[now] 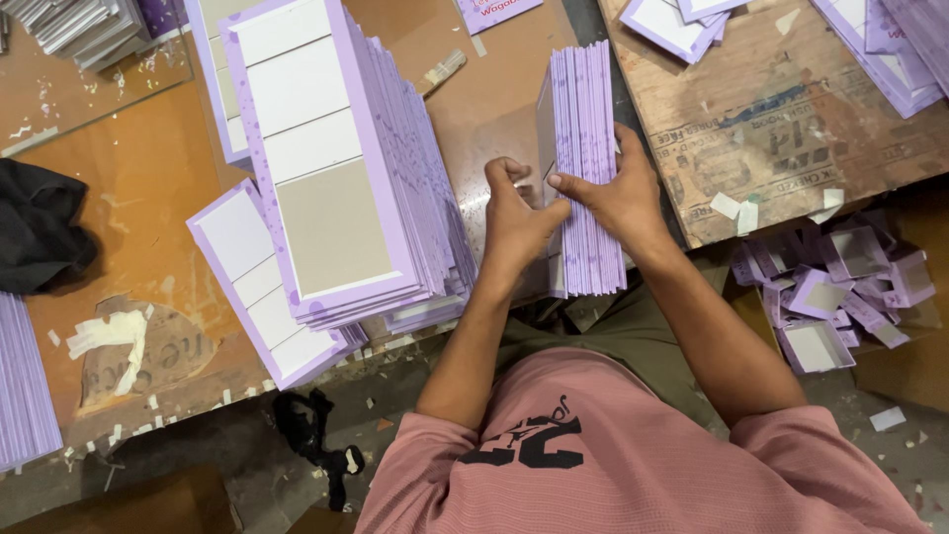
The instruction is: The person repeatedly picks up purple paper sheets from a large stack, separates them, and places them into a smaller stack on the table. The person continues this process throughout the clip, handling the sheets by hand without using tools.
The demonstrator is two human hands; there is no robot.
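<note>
Both hands, left hand (514, 222) and right hand (618, 193), grip closed on upright lilac card bundle (588, 148).

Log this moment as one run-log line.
left hand: grips upright lilac card bundle | right hand: clamps bundle's far side | beside: tall lilac-edged card stack | surface: wooden table

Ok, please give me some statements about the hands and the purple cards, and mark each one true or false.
1. Both hands hold a stack of cards standing on edge. True.
2. The right hand is on the stack's right side. True.
3. The big pile left of the hands is green. False: it is purple and white.
4. The left hand rests on the black cloth. False: it is at the stack; the cloth lies far left.
</note>
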